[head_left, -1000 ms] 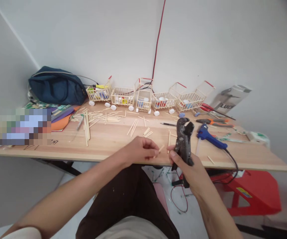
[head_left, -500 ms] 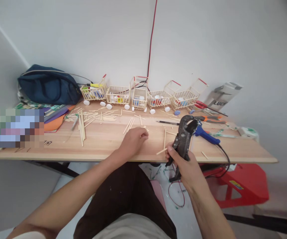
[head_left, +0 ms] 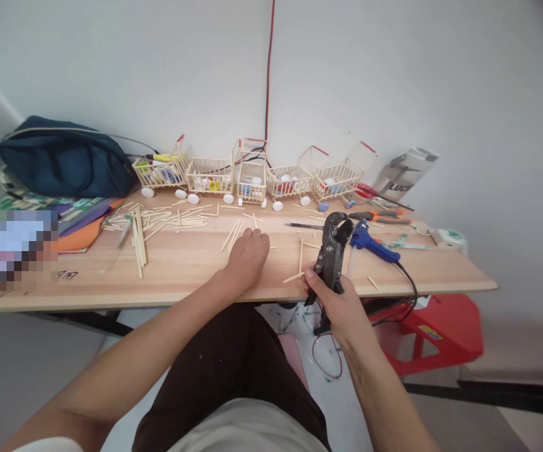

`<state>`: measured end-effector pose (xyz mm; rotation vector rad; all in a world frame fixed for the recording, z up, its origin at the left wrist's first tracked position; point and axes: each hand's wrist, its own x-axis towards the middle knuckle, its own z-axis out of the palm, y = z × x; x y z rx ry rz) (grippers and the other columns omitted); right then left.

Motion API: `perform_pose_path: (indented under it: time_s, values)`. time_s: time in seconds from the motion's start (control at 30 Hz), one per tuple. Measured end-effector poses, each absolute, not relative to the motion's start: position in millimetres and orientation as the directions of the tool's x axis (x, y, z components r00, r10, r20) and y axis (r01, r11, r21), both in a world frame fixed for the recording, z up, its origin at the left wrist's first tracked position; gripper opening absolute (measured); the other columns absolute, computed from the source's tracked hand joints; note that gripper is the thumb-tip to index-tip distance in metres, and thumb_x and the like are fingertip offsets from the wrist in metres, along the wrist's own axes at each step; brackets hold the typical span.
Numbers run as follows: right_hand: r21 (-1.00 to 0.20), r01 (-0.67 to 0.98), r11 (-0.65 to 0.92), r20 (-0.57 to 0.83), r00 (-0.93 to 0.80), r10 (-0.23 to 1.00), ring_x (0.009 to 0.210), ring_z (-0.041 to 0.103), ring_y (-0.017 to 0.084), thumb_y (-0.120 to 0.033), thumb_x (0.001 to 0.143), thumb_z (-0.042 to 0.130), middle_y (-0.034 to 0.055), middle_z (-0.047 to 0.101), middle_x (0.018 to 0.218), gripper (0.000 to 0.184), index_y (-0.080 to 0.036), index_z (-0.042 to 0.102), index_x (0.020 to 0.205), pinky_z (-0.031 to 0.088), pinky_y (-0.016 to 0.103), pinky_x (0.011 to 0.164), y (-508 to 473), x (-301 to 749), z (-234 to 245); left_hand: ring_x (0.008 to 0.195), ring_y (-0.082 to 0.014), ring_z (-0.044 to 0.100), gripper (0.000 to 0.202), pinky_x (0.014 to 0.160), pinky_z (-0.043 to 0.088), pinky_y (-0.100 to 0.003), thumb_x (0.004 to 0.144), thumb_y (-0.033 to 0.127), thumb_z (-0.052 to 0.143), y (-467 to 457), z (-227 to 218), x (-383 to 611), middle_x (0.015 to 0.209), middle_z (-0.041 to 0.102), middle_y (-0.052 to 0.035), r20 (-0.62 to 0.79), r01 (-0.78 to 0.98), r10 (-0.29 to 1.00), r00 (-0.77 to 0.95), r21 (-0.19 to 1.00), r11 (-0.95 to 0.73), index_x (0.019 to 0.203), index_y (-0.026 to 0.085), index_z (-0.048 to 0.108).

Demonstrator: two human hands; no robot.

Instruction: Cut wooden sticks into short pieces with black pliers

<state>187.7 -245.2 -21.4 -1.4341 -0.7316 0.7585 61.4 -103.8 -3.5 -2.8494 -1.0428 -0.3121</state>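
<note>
PLACE: small craft workshop, by its look | BENCH: wooden tabletop (head_left: 186, 267) along a plain pale wall (head_left: 181, 69) | TOOLS: blue glue gun (head_left: 375, 243), orange-handled pliers (head_left: 383, 217), black cutter (head_left: 331, 254) | STOCK: loose thin wooden sticks (head_left: 138, 245), scattered | MODELS: five miniature stick carts (head_left: 252, 172) in a row | BELOW: red stool (head_left: 454, 329), green-flecked floor (head_left: 337, 395)

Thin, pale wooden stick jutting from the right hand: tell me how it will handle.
The thin, pale wooden stick is probably stiff, since it juts out straight from the right hand. Being so slim, it is likely light and may snap if bent hard.
</note>
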Motion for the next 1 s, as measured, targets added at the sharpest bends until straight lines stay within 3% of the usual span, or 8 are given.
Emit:
perform_pose_path:
  time_s: [0.07, 0.1, 0.17, 0.23, 0.3, 0.43, 0.7, 1.0]
  values:
    - [-1.0, 0.0, -0.009, -0.007, 0.591, 0.807, 0.061, 0.05, 0.013, -0.049, 0.071, 0.073, -0.002, 0.056, 0.065, 0.036, -0.017, 0.065, 0.086, 0.04, 0.026, 0.058, -244.5, 188.2, -19.8, 0.097, -0.0264, 0.054, 0.023, 0.084, 0.042, -0.038, 0.087, 0.004, 0.038, -102.7, -2.8, 59.7, 0.098, 0.062, -0.0169, 0.265, 0.633, 0.63, 0.73, 0.086, -0.769, 0.092, 0.009, 0.06]
    - [-1.0, 0.011, -0.015, -0.005, 0.592, 0.806, 0.062, 0.05, 0.013, -0.049, 0.071, 0.072, -0.0019, 0.057, 0.066, 0.037, -0.017, 0.065, 0.086, 0.04, 0.026, 0.059, -244.1, 188.7, -18.8, 0.095, -0.0257, 0.055, 0.02, 0.084, 0.042, -0.038, 0.087, 0.006, 0.041, -102.8, -1.8, 58.6, 0.097, 0.063, -0.0162, 0.277, 0.611, 0.64, 0.716, 0.195, -0.767, 0.089, 0.009, 0.06]
    - [-0.999, 0.037, -0.017, 0.008, 0.588, 0.809, 0.063, 0.05, 0.013, -0.05, 0.072, 0.072, -0.0017, 0.057, 0.068, 0.036, -0.017, 0.065, 0.085, 0.041, 0.026, 0.06, -243.2, 190.1, -16.9, 0.087, -0.022, 0.058, 0.013, 0.079, 0.044, -0.034, 0.086, 0.012, 0.047, -105.1, 1.8, 55.6, 0.09, 0.066, -0.0126, 0.212, 0.494, 0.668, 0.713, 0.524, -0.694, 0.085, 0.011, 0.06]
    - [-0.997, 0.073, -0.016, 0.029, 0.576, 0.817, 0.063, 0.05, 0.013, -0.049, 0.073, 0.071, -0.0015, 0.058, 0.068, 0.035, -0.017, 0.065, 0.084, 0.04, 0.026, 0.06, -242.6, 191.6, -14.6, 0.074, -0.0166, 0.06, 0.008, 0.07, 0.045, -0.028, 0.084, 0.018, 0.053, -110.8, 7.1, 52.4, 0.08, 0.069, -0.0078, 0.06, 0.316, 0.647, 0.76, 0.836, -0.448, 0.08, 0.013, 0.059]
    - [-0.994, 0.11, -0.012, 0.053, 0.567, 0.822, 0.062, 0.049, 0.012, -0.048, 0.073, 0.07, -0.0019, 0.057, 0.067, 0.033, -0.017, 0.065, 0.085, 0.039, 0.025, 0.06, -242.4, 192.4, -11.8, 0.066, -0.0131, 0.061, 0.008, 0.063, 0.044, -0.023, 0.08, 0.021, 0.059, -118.4, 12.7, 49.3, 0.072, 0.069, -0.0048, -0.066, 0.202, 0.607, 0.792, 0.967, -0.158, 0.078, 0.013, 0.06]
    - [-0.987, 0.161, -0.018, 0.076, 0.555, 0.828, 0.061, 0.048, 0.012, -0.047, 0.074, 0.069, -0.0023, 0.055, 0.064, 0.033, -0.017, 0.064, 0.084, 0.039, 0.025, 0.059, -243.2, 191.9, -6.8, 0.064, -0.0112, 0.063, 0.012, 0.06, 0.044, -0.02, 0.072, 0.017, 0.07, -129.9, 19.3, 45.6, 0.068, 0.069, -0.0027, -0.19, 0.169, 0.607, 0.771, 0.981, 0.093, 0.082, 0.011, 0.067]
    - [-0.982, 0.184, -0.034, 0.079, 0.574, 0.815, 0.063, 0.049, 0.014, -0.048, 0.073, 0.068, -0.0006, 0.055, 0.067, 0.034, -0.016, 0.065, 0.084, 0.041, 0.026, 0.06, -234.5, 192.0, -12.9, 0.058, -0.0101, 0.061, 0.021, 0.055, 0.045, -0.02, 0.067, 0.025, 0.078, -127.2, 13.5, 47.8, 0.065, 0.068, -0.0033, -0.242, 0.147, 0.579, 0.779, 0.967, 0.207, 0.079, 0.011, 0.068]
    - [-0.995, 0.091, 0.044, 0.087, 0.543, 0.835, 0.054, 0.049, 0.011, -0.045, 0.068, 0.073, -0.0024, 0.054, 0.059, 0.032, -0.016, 0.062, 0.077, 0.041, 0.025, 0.051, -197.5, 190.1, 5.5, 0.056, -0.0086, 0.057, 0.02, 0.057, 0.046, -0.022, 0.069, 0.025, 0.074, -101.6, 26.6, 48.3, 0.064, 0.066, -0.0041, -0.125, 0.092, 0.597, 0.792, 0.992, 0.086, 0.078, 0.009, 0.067]
